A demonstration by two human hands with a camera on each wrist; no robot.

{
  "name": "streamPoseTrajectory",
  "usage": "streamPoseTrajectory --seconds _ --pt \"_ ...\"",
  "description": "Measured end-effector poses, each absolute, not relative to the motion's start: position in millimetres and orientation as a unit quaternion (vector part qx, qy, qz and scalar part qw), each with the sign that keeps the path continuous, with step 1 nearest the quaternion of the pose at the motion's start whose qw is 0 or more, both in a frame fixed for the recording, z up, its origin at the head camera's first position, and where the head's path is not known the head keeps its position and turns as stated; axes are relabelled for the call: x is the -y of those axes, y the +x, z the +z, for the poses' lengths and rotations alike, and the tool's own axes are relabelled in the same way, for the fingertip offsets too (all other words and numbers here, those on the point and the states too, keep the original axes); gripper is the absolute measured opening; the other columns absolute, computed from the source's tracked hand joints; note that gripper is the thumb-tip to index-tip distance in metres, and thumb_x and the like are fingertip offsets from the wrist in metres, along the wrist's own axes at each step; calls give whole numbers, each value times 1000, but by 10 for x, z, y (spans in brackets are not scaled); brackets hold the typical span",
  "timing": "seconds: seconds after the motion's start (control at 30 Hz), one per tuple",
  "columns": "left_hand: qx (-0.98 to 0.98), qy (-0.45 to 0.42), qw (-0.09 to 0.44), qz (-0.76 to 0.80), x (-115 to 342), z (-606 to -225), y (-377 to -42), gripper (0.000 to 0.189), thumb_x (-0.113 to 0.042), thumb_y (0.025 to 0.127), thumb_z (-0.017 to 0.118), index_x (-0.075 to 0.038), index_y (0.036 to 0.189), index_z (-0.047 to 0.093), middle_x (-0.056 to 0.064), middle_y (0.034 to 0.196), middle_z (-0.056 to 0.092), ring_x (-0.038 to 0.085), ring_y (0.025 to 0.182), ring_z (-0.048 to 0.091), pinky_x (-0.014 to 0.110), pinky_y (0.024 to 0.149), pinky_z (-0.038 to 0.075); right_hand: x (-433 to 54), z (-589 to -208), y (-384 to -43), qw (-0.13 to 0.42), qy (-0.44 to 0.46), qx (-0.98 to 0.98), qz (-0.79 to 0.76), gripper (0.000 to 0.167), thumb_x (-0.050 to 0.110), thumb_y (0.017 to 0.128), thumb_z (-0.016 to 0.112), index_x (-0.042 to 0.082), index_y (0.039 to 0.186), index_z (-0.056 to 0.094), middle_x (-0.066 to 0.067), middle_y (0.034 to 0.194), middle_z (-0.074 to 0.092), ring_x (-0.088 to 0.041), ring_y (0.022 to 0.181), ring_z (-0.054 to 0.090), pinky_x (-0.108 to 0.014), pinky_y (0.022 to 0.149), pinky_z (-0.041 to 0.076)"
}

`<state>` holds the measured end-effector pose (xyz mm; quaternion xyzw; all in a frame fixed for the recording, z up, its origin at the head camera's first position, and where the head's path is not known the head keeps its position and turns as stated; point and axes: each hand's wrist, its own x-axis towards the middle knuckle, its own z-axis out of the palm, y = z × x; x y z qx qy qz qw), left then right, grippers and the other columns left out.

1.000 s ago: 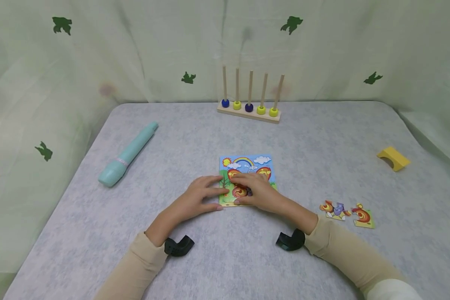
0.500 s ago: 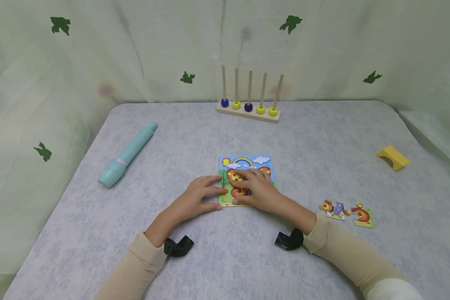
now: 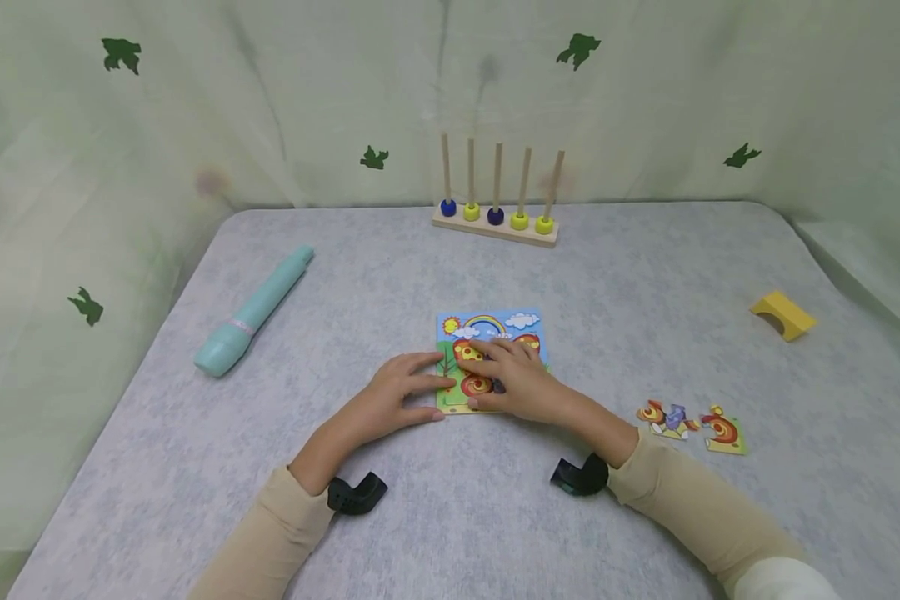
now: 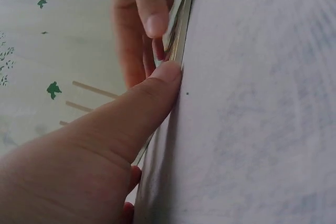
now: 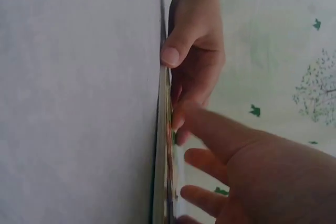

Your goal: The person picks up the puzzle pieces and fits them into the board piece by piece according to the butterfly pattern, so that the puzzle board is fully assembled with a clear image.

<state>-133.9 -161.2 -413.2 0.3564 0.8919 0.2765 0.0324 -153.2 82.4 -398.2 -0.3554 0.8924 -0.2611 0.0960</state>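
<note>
A square jigsaw puzzle [image 3: 457, 320] with a butterfly picture, sun and rainbow lies flat mid-table in the head view. My left hand [image 3: 392, 393] touches its left edge, fingers spread; the left wrist view has that thumb [image 4: 152, 90] against the board's edge. Over the puzzle's lower right spreads my right hand [image 3: 523, 382], its fingertips on or just above the pieces, covering part of the picture. Whether it presses a piece cannot be told. In the right wrist view the right hand [image 5: 262, 177] is beside the board's thin edge [image 5: 163, 145]. Two loose puzzle pieces [image 3: 669, 419] [image 3: 724, 430] lie right of the right forearm.
A teal microphone-shaped object [image 3: 255, 312] lies on the left of the table. At the back stands a wooden peg rack [image 3: 495, 225] with blue and yellow beads. A yellow arch block [image 3: 785, 316] sits far right. Black wrist cameras [image 3: 357, 493] stick out from both wrists.
The right hand's fingers have spread and shifted slightly over the puzzle, uncovering more of the butterfly's upper left wing. The left hand has stayed at the board's left edge.
</note>
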Motion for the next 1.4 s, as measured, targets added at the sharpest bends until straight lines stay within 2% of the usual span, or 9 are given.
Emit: streamPoseTrajectory --seconds 0.23,0.6,0.73,0.83,0.93,1.03,1.1,1.3,1.4 --pt "-891 350 31 287 1612 -4151 -1348 42 -36 80 67 -20 119 61 7 137 39 27 125 30 48 99 23 -1037 -3707 -1505 105 -356 -850 -375 60 26 84 65 11 137 40 -13 142 30 -29 129 26 -52 97 27" --pt "-894 342 35 286 1612 -4147 -1342 43 -36 79 68 -21 118 62 6 137 38 27 126 29 47 100 22 -1886 -3375 -1134 -33 -272 -881 -386 80 19 71 76 19 140 35 -2 141 34 -21 128 29 -52 93 32" --pt "-895 341 36 284 1609 -4141 -1337 43 -36 78 68 -21 118 62 6 137 39 27 126 29 46 100 22 -2173 -3392 -985 -61 -248 -891 -375 87 10 66 79 22 140 34 0 140 35 -11 127 28 -27 98 30" --pt "-896 339 39 285 1606 -4133 -1332 43 -36 78 68 -21 118 62 6 137 38 26 126 29 46 100 21 -2346 -3445 -892 -56 -227 -894 -383 87 7 66 79 21 139 34 2 138 36 -3 125 28 -10 91 24" --pt "-896 338 39 285 1606 -4128 -1327 43 -35 78 69 -20 118 62 6 137 38 27 126 28 46 100 21 -2473 -3517 -831 -40 -207 -896 -391 86 7 67 78 19 139 35 -2 135 38 0 120 30 -24 94 28" --pt "-896 338 37 286 1610 -4134 -1325 43 -35 78 68 -21 118 62 6 137 38 26 126 28 47 100 21 -2572 -3607 -796 -13 -190 -903 -386 84 12 69 78 17 140 34 -7 133 39 -2 116 32 -44 87 35" --pt "-896 338 37 286 1610 -4142 -1329 43 -35 79 68 -21 118 62 5 137 38 26 126 28 46 100 21 -2628 -3670 -784 6 -183 -909 -374 82 17 70 77 16 140 33 -10 131 40 -8 114 34 -50 79 38" --pt "-895 341 32 286 1613 -4159 -1332 43 -37 79 67 -21 119 61 5 137 38 26 126 29 46 100 21 -2732 -3808 -809 65 -176 -908 -373 76 20 74 74 8 138 33 -16 130 39 -34 110 37 -51 74 40" --pt "-894 342 31 287 1614 -4162 -1331 43 -38 79 67 -21 119 61 6 137 38 26 126 29 47 100 21 -2762 -3857 -832 88 -180 -906 -372 73 22 76 72 5 136 34 -17 131 38 -35 110 39 -42 81 40"
